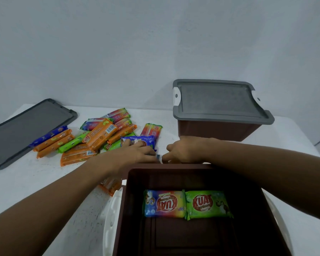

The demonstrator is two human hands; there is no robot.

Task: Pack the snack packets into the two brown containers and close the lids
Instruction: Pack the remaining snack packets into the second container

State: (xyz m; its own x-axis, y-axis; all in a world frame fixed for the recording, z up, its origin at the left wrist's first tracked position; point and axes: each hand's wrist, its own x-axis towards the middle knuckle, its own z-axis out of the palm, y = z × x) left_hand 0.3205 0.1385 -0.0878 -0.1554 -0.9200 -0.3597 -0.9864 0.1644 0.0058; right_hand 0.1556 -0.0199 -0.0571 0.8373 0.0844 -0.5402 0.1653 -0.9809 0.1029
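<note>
An open brown container stands at the table's near edge. On its floor lie a rainbow-coloured packet and a green packet, side by side. Just behind its far rim, my left hand grips a blue packet at the edge of the pile of snack packets. My right hand has curled fingers that pinch the same packet's near end. The second brown container stands at the back right with its grey lid on.
A loose grey lid lies flat at the far left, with some packets overlapping its edge. One orange packet lies under my left forearm beside the open container's white handle. A pale wall runs behind the table.
</note>
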